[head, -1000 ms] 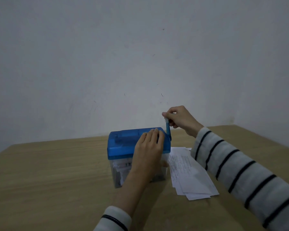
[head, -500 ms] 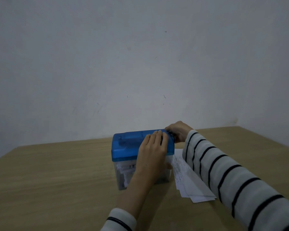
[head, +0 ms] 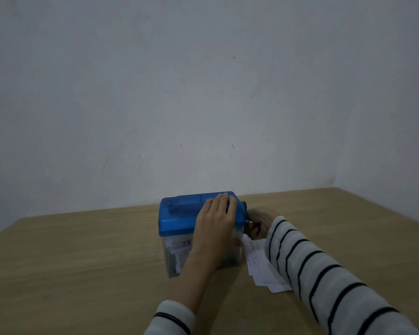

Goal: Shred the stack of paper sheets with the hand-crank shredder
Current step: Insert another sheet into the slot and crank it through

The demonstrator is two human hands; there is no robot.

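Note:
The hand-crank shredder (head: 179, 213) has a blue lid on a clear bin that holds white paper strips (head: 178, 250). It stands on the wooden table (head: 82, 262). My left hand (head: 215, 221) lies flat on the lid's right part, fingers straight, pressing down. At the shredder's right side my right hand (head: 259, 222) grips the crank handle (head: 248, 222), which is low beside the bin and mostly hidden by the fingers. A stack of white paper sheets (head: 259, 267) lies on the table right of the shredder, partly under my right sleeve.
A pale wall rises just behind the table (head: 203, 117). The table's far right corner (head: 334, 189) meets a second wall on the right. Bare wood stretches left of the shredder.
My right hand has swung the crank from upright above the lid, over the back and down to the shredder's right side. The left hand stayed on the lid.

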